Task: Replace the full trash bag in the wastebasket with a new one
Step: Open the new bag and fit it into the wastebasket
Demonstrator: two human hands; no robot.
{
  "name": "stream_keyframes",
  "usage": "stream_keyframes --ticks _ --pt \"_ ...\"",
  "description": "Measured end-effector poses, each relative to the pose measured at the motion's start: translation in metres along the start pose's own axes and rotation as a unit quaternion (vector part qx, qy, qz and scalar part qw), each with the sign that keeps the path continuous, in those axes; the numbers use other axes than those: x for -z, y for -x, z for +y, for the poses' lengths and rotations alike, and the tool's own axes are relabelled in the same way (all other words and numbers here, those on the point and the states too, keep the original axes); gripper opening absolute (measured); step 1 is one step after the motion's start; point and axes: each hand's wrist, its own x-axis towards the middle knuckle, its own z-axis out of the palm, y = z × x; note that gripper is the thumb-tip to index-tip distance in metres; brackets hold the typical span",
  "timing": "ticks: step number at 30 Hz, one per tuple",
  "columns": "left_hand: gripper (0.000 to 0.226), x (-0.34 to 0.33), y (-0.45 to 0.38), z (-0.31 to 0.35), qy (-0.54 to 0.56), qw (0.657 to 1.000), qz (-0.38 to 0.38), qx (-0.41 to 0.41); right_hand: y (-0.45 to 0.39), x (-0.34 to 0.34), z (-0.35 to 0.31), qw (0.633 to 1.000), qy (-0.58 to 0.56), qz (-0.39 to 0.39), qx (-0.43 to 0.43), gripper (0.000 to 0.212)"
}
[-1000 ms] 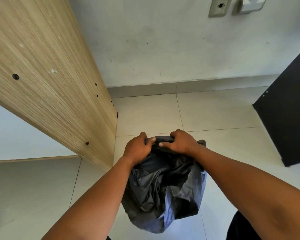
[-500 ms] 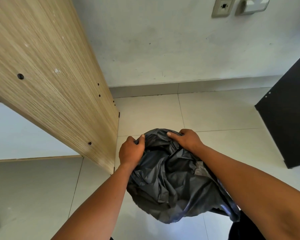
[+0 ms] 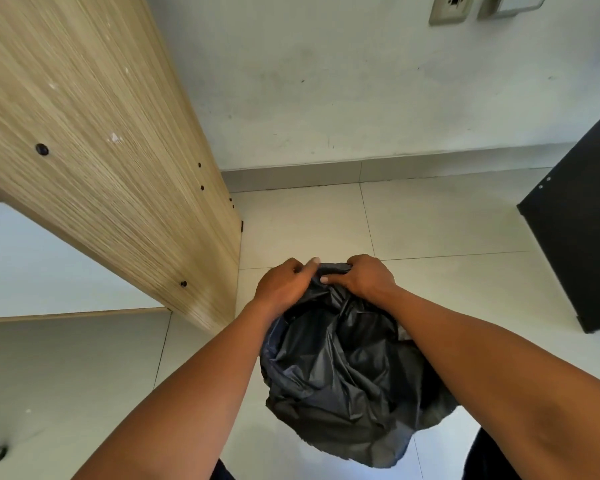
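Observation:
A crumpled black trash bag (image 3: 343, 375) hangs in front of me above the tiled floor. My left hand (image 3: 284, 285) grips the bag's top edge on the left. Close beside it, my right hand (image 3: 364, 277) grips the same gathered edge on the right, and the fingertips of the two hands almost touch. The rest of the bag sags down between my forearms. No wastebasket is in view.
A wooden desk side panel (image 3: 101, 150) stands at the left, close to my left arm. A black panel (image 3: 579, 237) leans at the right edge. The white wall (image 3: 361, 91) with a socket (image 3: 451, 6) is ahead, and pale floor tiles (image 3: 447, 223) lie in between.
Half a second ago my hands were apart and held the bag's mouth spread. They have come together again and bunched the top edge between them.

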Motion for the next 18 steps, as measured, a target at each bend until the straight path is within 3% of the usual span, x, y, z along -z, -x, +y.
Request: stream_keyframes --ticks 3,7,10,13,16,18 --pt "0.065 -0.006 -0.008 0.0 -0.099 0.995 -0.003 -0.027 0.003 -0.001 -0.006 1.0 -0.007 0.006 0.024 0.06" --pt "0.054 -0.011 -0.009 -0.012 -0.123 0.984 0.11 -0.069 0.008 0.01 0.0 0.996 -0.027 0.015 0.088 0.061" --pt "0.056 -0.014 -0.007 -0.021 -0.13 0.976 0.167 -0.049 0.011 0.02 0.007 0.988 0.065 0.03 0.134 0.068" --pt "0.064 -0.014 -0.006 -0.029 -0.072 0.974 0.211 0.035 0.009 0.025 0.022 0.987 0.126 0.025 0.101 0.065" --pt "0.07 -0.016 -0.004 -0.031 -0.04 0.965 0.245 0.08 0.005 0.024 0.035 0.997 0.049 -0.015 0.062 0.035" --pt "0.071 -0.017 -0.002 -0.03 -0.072 0.962 0.253 0.077 0.003 0.022 0.036 0.999 -0.02 -0.01 0.039 0.037"
